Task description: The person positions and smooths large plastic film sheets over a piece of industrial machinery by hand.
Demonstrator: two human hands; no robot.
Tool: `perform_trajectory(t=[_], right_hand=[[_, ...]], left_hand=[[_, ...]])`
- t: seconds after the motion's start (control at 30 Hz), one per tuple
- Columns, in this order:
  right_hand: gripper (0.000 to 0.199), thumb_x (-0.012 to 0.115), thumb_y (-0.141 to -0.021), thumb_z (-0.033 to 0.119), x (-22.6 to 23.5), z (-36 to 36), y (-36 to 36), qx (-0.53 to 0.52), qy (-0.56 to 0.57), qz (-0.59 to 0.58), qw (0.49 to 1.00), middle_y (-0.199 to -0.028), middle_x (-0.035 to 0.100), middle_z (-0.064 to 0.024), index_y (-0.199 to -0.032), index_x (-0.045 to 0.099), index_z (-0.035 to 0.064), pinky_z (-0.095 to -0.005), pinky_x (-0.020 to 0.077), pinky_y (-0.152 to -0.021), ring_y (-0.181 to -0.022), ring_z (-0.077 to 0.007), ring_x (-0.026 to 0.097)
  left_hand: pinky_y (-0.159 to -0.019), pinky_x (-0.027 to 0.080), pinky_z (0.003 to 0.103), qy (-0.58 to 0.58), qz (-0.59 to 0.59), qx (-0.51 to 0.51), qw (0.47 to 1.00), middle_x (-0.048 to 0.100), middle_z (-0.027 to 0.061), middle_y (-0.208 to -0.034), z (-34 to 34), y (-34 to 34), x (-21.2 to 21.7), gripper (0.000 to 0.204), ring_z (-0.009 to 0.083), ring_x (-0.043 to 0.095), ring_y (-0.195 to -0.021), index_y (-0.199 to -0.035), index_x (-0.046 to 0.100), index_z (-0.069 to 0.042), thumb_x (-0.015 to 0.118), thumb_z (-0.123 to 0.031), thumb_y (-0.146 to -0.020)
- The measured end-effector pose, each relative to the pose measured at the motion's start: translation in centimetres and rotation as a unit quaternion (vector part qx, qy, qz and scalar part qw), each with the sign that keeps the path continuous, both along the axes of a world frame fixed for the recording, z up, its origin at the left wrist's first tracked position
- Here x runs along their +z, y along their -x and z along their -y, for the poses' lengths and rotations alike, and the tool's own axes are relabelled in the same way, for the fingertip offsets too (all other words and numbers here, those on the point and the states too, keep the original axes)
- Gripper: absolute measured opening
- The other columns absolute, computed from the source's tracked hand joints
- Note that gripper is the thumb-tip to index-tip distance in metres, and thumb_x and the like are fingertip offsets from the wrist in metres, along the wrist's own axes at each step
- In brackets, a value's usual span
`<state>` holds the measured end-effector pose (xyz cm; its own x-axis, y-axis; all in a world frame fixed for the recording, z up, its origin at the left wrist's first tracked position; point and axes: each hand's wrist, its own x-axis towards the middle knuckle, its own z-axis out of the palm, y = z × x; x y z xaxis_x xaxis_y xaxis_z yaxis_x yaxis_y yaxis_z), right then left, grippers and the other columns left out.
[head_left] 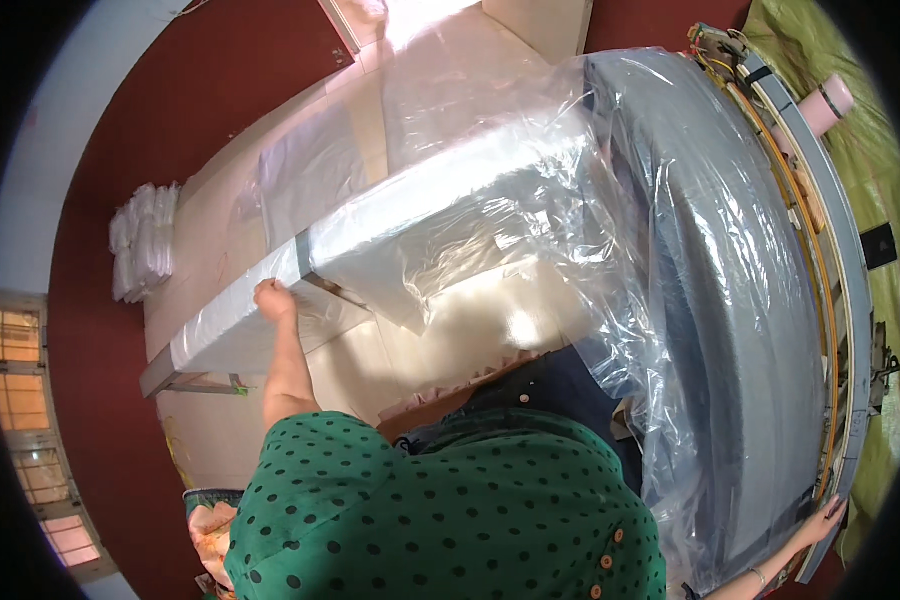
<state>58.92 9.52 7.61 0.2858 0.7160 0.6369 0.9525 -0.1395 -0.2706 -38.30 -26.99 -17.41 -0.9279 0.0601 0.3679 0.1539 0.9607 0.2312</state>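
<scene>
My left hand (275,299) is closed on clear plastic film (245,298), at the near edge of a long narrow bench (155,378) on the left. A wide sheet of the same film (510,190) runs from the bench toward the right and lies in wrinkled folds over a broad grey-blue surface (740,300). Far to the lower right, my right hand (818,524) has its fingers around the near end of a long grey bar (854,330). The underside of that grip is hidden.
Brown-yellow strips and wires (805,200) run beside the bar. A pink bottle (827,104) and a small black box (878,246) are right of it, over a green sheet (895,180). Folded clear plastic bags (144,243) lie at the far left. A patterned cloth (210,535) is at lower left.
</scene>
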Motion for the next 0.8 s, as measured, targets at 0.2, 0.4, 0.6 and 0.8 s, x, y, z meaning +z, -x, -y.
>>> perform_trajectory(t=[0.2, 0.4, 0.6, 0.8], right_hand=[[0.045, 0.049, -0.086, 0.035, -0.2, -0.4, -1.8, 0.023, 0.014, -0.002, 1.000, -0.121, 0.049, -0.0124, -0.120, 0.047, 0.0057, -0.0294, 0.0337, -0.092, -0.110, -0.0233, 0.047], [0.038, 0.048, -0.088, 0.026, 0.7, -1.7, 4.5, 0.158, 0.047, -0.158, 0.974, -0.113, 0.054, -0.0119, -0.116, 0.049, 0.0014, -0.0271, 0.0388, -0.087, -0.101, -0.0181, 0.052], [0.039, 0.059, -0.077, 0.011, 3.2, -1.6, 34.4, 0.443, 0.180, -0.311, 0.822, -0.108, 0.056, -0.0080, -0.114, 0.051, 0.0024, -0.0265, 0.0407, -0.085, -0.100, -0.0154, 0.053], [0.051, 0.072, -0.069, 0.014, 4.4, -0.2, 40.9, 0.562, 0.207, -0.505, 0.622, -0.087, 0.056, -0.0010, -0.112, 0.047, 0.0016, -0.0237, 0.0442, -0.070, -0.083, -0.0080, 0.052]], left_hand=[[-0.069, 0.045, 0.038, -0.193, 0.004, 0.175, 0.965, 0.060, 0.0127, -0.087, 7.6, 7.9, -0.4, 0.015, 0.0278, 0.056, -0.084, -0.080, 0.058, 0.000, 0.049, -0.012, -0.078], [-0.076, 0.039, 0.029, -0.459, -0.015, -0.146, 0.876, 0.056, 0.0052, -0.091, -6.6, 8.1, 5.1, 0.021, 0.0166, 0.050, -0.087, -0.095, 0.056, -0.001, 0.049, -0.018, -0.083], [-0.075, 0.041, 0.021, -0.406, 0.457, -0.621, 0.490, 0.055, -0.0002, -0.090, -32.4, -25.1, 27.1, 0.027, 0.0070, 0.050, -0.084, -0.108, 0.055, -0.001, 0.050, -0.008, -0.083], [-0.074, 0.044, 0.027, -0.270, -0.005, -0.907, 0.323, 0.056, 0.0091, -0.087, -39.7, -40.3, 36.0, 0.035, 0.0185, 0.055, -0.084, -0.102, 0.058, -0.004, 0.053, 0.009, -0.070]])
